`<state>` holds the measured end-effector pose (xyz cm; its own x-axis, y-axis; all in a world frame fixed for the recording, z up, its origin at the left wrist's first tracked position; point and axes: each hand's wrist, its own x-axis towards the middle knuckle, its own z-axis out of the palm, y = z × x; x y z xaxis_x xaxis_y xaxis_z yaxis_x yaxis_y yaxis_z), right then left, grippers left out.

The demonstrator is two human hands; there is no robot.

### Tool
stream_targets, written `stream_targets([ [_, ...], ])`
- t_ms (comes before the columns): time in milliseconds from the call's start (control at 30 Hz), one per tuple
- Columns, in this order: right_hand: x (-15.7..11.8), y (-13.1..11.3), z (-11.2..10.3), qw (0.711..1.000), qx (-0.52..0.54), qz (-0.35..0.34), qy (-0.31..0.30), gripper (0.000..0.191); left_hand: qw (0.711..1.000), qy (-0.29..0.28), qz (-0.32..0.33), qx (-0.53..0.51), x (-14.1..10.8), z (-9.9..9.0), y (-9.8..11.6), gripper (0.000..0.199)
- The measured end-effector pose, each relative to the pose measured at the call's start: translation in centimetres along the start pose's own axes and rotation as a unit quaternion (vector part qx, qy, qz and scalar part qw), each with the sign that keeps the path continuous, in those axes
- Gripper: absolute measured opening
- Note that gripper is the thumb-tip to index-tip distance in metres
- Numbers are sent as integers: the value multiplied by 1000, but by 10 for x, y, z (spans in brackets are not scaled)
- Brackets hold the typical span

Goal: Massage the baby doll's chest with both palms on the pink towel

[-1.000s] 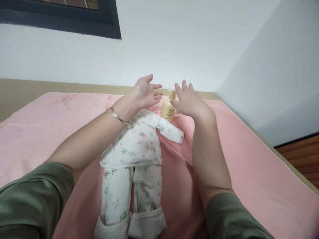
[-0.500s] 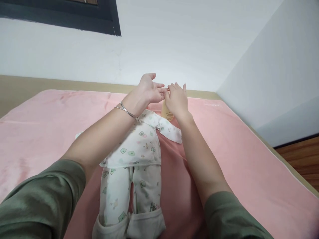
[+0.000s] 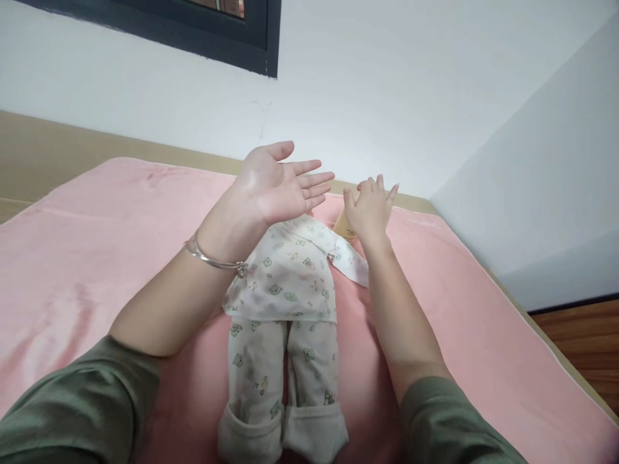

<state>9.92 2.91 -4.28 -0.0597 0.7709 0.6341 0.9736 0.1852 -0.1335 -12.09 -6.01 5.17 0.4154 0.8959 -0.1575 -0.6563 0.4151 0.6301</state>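
My left hand [image 3: 280, 187] is held palm up over the neck end of a small white top [image 3: 294, 277], its fingers stretched out and a faint shine on the palm. A silver bracelet circles that wrist. My right hand [image 3: 370, 209], palm down with spread fingers, is over a pale yellow bottle [image 3: 343, 228], hiding its top; whether it touches the bottle I cannot tell. Green bears and other small prints cover the top and the matching trousers [image 3: 309, 361], which lie below it with turned-up cuffs. Whether anything is inside the clothes is hidden.
A pink sheet [image 3: 464, 309] with some creases covers the bed under the clothes. Beyond its far edge runs a tan border [image 3: 58, 142] along the white wall [image 3: 362, 90]. A dark window frame [image 3: 232, 38] is at upper left, and brown wood [image 3: 580, 341] shows at right.
My hands have drawn apart: the left one turned its palm further up and came nearer, while the right one shifted right and its fingers spread. The view has shifted and tilted slightly.
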Motion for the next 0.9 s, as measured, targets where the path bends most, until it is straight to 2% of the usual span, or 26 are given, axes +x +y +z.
stream_targets([
  [100,2,-3,4,1000,8,18,-1,50,1000,-6,-2,-17,-31,-7,9,75],
  [233,4,-6,1,999,20,43,-12,50,1000,-13,7,-22,-57,-10,20,71],
  [300,2,-10,-4,998,18,57,-31,52,999,2,42,-15,-66,-10,24,69],
  [400,-3,-19,-14,995,-4,72,-69,54,991,37,132,-8,-78,-10,28,67],
  [467,-8,-26,-22,993,-31,74,-92,58,982,40,186,-6,-84,-11,30,67],
  [567,-16,-35,-33,985,-73,84,-134,69,975,39,218,2,-87,-10,29,65],
  [733,-27,-48,-47,967,-133,92,-195,72,982,61,177,29,-76,-4,17,59],
  [900,-32,-52,-46,967,-162,84,-178,70,991,36,123,37,-63,-3,0,60],
])
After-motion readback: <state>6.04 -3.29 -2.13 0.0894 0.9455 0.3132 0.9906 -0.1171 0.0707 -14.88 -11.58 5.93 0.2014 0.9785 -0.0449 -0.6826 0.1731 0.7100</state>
